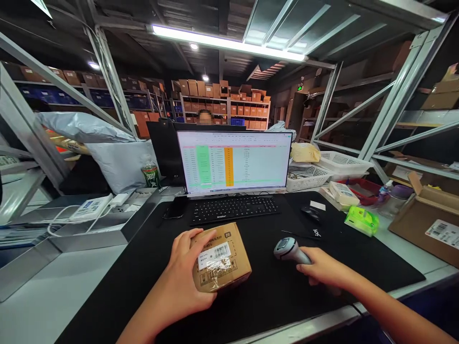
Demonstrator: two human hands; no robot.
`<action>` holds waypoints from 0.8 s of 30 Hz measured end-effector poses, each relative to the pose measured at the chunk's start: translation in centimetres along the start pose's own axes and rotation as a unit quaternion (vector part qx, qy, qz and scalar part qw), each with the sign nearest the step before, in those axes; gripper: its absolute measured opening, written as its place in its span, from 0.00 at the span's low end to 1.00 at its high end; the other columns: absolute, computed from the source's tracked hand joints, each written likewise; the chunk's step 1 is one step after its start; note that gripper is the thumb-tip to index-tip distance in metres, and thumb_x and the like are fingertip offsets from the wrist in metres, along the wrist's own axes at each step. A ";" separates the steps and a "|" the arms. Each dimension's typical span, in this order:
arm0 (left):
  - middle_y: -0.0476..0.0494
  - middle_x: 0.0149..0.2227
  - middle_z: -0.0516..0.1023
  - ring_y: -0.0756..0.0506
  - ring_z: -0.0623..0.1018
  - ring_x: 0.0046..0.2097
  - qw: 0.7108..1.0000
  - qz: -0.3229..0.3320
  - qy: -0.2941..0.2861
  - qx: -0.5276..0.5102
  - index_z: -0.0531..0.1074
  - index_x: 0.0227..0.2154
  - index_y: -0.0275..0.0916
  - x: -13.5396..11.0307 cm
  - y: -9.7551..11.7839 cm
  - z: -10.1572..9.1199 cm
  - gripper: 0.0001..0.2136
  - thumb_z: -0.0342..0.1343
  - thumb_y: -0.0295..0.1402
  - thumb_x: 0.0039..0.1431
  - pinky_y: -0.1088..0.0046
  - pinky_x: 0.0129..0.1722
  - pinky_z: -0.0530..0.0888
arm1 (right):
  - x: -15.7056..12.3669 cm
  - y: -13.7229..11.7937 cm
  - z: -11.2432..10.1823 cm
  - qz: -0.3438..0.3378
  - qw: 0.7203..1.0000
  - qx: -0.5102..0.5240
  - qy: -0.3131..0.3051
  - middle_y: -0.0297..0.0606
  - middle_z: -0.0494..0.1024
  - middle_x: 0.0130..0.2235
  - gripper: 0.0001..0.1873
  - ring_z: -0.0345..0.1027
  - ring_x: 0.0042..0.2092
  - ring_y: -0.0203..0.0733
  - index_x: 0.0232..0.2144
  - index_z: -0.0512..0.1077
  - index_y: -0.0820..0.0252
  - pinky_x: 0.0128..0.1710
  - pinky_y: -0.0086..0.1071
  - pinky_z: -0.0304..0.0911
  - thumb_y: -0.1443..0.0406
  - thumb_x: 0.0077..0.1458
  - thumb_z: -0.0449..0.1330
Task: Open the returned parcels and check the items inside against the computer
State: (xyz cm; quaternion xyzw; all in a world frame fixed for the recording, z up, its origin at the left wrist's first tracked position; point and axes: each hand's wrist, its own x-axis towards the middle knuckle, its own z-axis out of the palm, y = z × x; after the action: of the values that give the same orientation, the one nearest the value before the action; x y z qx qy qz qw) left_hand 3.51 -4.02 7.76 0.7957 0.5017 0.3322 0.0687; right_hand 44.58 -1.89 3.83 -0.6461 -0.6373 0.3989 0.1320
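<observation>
My left hand (186, 277) grips a small brown cardboard box (229, 243) from its left side, fingers curled over the top edge. The box rests on the black desk mat (265, 296) and carries a white barcode label under clear tape. My right hand (324, 270) is wrapped round the handle of a grey handheld barcode scanner (287, 248), whose head points left toward the box. Scanner and box are a short gap apart.
Behind the box sit a black keyboard (234, 209), a monitor (234, 162) showing a spreadsheet, a phone (174, 209) and a mouse (311, 213). White baskets (308, 177), a green packet (361, 220) and an open carton (426, 222) stand at right. Metal shelving frames both sides.
</observation>
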 end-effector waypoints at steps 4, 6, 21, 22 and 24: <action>0.38 0.66 0.59 0.29 0.63 0.69 0.999 -0.025 -0.027 0.003 0.60 0.68 0.55 0.4 -1.8 0.1 0.47 0.69 0.35 0.41 0.40 0.66 0.71 | 1.3 -0.5 0.4 -0.013 0.996 -0.083 -0.012 0.40 0.79 0.37 0.13 0.78 0.32 0.45 0.41 0.72 0.61 0.28 0.30 0.66 0.59 0.59 0.65; 0.38 0.67 0.59 0.29 0.62 0.70 0.999 -0.034 -0.038 -0.002 0.60 0.68 0.55 0.7 -2.6 0.3 0.46 0.68 0.34 0.43 0.39 0.67 0.70 | 1.8 0.0 -0.9 -0.052 0.987 -0.148 -0.020 0.44 0.81 0.39 0.17 0.79 0.36 0.50 0.37 0.75 0.61 0.33 0.33 0.68 0.53 0.59 0.66; 0.38 0.73 0.52 0.28 0.57 0.74 0.997 -0.055 -0.029 -0.052 0.53 0.71 0.55 0.5 -4.5 1.7 0.49 0.67 0.34 0.44 0.38 0.68 0.67 | 16.8 16.2 -13.3 -0.144 0.918 -0.171 0.327 0.55 0.72 0.63 0.33 0.66 0.66 0.58 0.63 0.68 0.62 0.69 0.48 0.58 0.52 0.61 0.58; 0.38 0.74 0.51 0.28 0.56 0.75 0.997 -0.059 -0.022 -0.054 0.53 0.71 0.56 0.4 -4.5 1.9 0.50 0.67 0.34 0.44 0.38 0.68 0.67 | 17.1 16.7 -13.1 -0.157 0.915 -0.172 0.330 0.53 0.71 0.64 0.33 0.66 0.66 0.57 0.64 0.68 0.59 0.69 0.48 0.59 0.51 0.61 0.58; 0.39 0.76 0.47 0.27 0.55 0.75 0.996 -0.064 -0.018 -0.055 0.52 0.72 0.57 0.1 -4.5 2.1 0.50 0.67 0.34 0.44 0.38 0.68 0.67 | 17.5 17.2 -12.8 -0.166 0.912 -0.177 0.330 0.50 0.69 0.65 0.32 0.66 0.66 0.57 0.63 0.69 0.55 0.69 0.48 0.60 0.51 0.60 0.58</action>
State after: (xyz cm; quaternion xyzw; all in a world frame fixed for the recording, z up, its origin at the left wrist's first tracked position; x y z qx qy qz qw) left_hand 1.45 -1.26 4.24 0.7628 0.5315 0.3395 0.1430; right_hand 63.36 16.08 -5.63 -0.6388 -0.7153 0.0161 0.2830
